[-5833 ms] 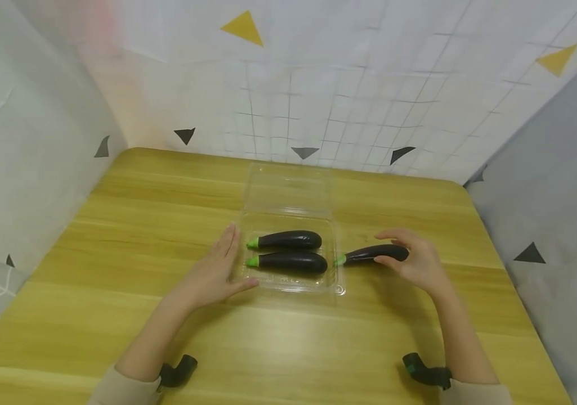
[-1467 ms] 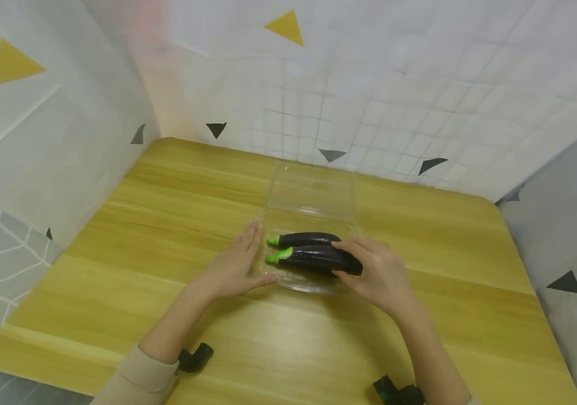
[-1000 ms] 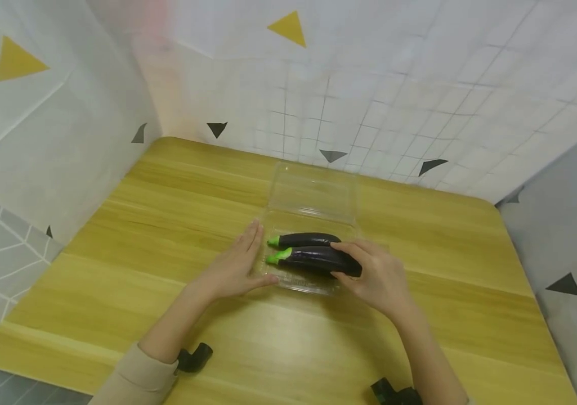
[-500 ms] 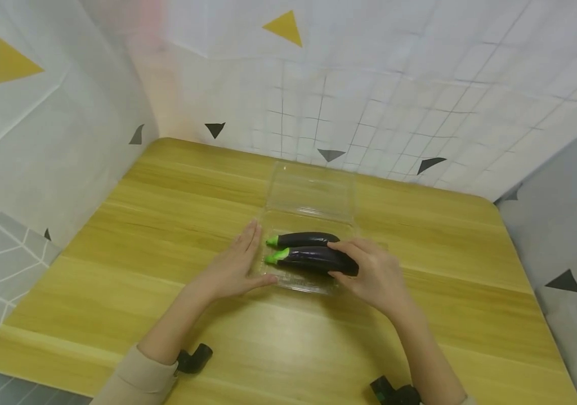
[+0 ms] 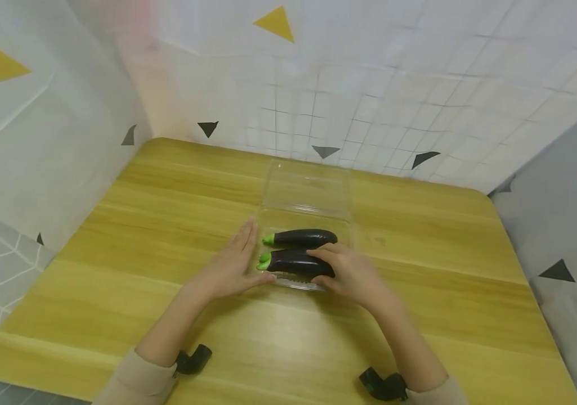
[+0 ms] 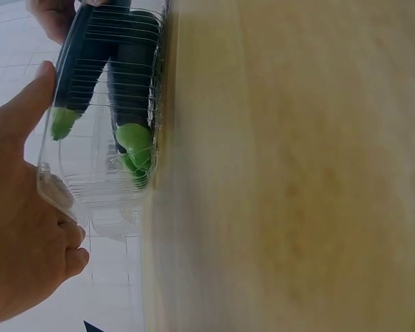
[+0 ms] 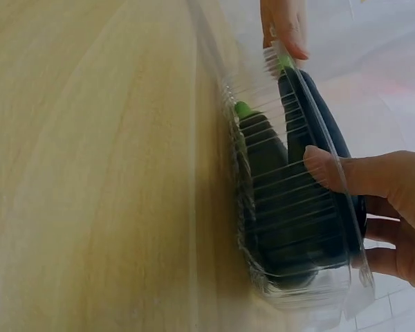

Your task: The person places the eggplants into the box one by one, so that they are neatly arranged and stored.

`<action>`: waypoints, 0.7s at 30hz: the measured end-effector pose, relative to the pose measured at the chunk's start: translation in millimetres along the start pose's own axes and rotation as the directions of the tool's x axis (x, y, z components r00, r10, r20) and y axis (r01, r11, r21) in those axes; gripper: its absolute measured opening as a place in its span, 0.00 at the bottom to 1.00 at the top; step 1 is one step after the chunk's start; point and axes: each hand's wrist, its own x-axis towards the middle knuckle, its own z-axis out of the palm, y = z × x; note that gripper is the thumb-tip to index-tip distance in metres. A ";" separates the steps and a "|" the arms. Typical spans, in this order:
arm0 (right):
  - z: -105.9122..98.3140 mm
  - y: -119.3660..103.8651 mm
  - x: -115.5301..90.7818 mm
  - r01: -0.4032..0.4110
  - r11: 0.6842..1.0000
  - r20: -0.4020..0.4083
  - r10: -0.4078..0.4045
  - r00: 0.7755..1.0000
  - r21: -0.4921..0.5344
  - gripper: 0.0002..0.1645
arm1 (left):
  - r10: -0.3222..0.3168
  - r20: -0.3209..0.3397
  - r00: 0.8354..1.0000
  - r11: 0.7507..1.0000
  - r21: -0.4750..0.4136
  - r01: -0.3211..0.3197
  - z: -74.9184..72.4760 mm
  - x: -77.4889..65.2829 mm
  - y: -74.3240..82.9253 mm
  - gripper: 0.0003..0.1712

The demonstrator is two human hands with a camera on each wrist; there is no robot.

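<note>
A clear plastic clamshell box (image 5: pixel 302 286) lies with its lid (image 5: pixel 308 183) folded back. Inside are dark purple eggplants with green stem ends. The far eggplant (image 5: pixel 303 238) lies by itself along the back. My right hand (image 5: pixel 354 275) pinches the blunt end of another eggplant (image 5: pixel 293 260), which lies over a third one (image 7: pixel 263 138), seen through the ribbed wall. Their two stems show side by side at the left. My left hand (image 5: pixel 227 267) rests along the box's left side, fingers straight, its thumb (image 6: pixel 34 100) at the front rim.
The box stands on a wood-grain table (image 5: pixel 166 197) with rounded corners. White patterned sheets (image 5: pixel 369 67) rise behind and at both sides. A black camera mount (image 5: pixel 194 359) sits on the left wrist, and another mount (image 5: pixel 383 385) on the right.
My right hand has carried the third eggplant from right of the box into it. In the last half second it has moved slightly left, over the front eggplant. The left hand has stayed in place.
</note>
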 end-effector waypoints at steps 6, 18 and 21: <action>3.9 -0.8 3.2 0.031 0.999 -0.018 -0.031 0.999 0.008 0.33 | 0.007 -0.016 1.000 1.000 0.005 -0.007 -0.4 -2.0 -1.3 0.65; 5.7 -0.3 -0.8 0.022 0.999 -0.020 -0.021 1.000 0.037 0.33 | -0.002 -0.018 1.000 1.000 0.013 0.002 1.5 0.3 -2.0 0.66; 7.1 -1.0 1.0 0.028 0.999 -0.023 -0.027 0.999 0.038 0.33 | -0.010 -0.022 1.000 1.000 0.005 0.010 0.7 -1.4 -2.6 0.66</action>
